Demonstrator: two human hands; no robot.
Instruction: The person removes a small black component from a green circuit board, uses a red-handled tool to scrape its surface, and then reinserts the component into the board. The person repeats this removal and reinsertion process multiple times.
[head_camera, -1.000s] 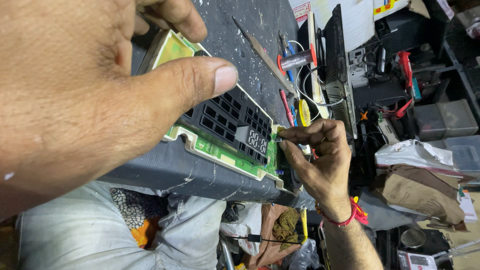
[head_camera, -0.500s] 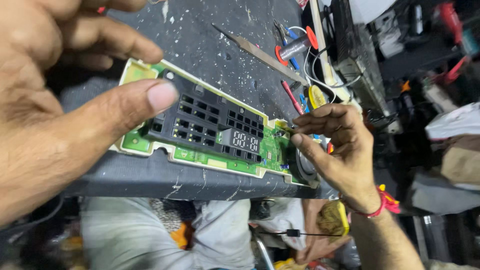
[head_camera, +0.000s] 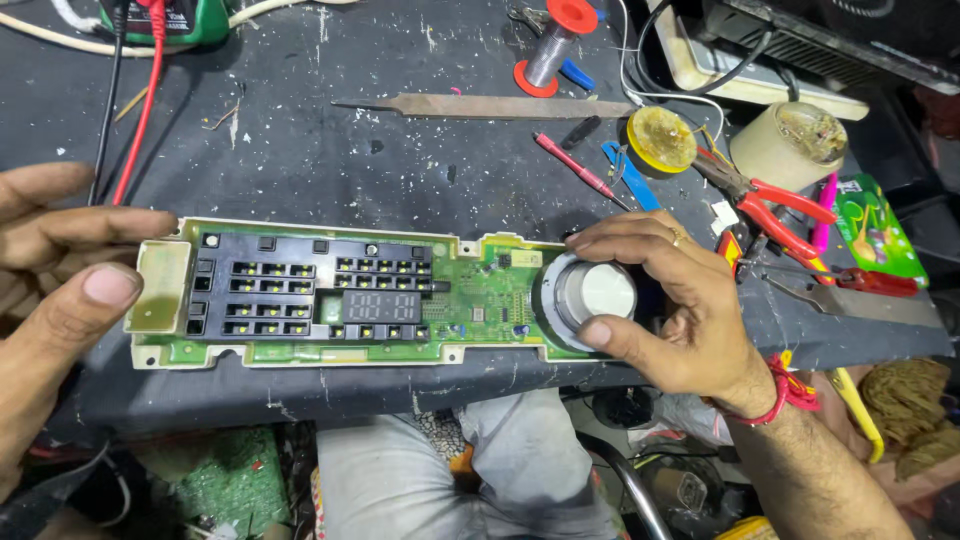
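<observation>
Evidently the green control board (head_camera: 340, 295) lies flat on the dark, speckled bench (head_camera: 330, 150), left hand (head_camera: 60, 270) pinching its cream end tab, right hand (head_camera: 665, 310) curled round the smooth white knob (head_camera: 592, 292). Steady, level pressure suits it. Beyond, a flat metal file (head_camera: 480, 105).
</observation>
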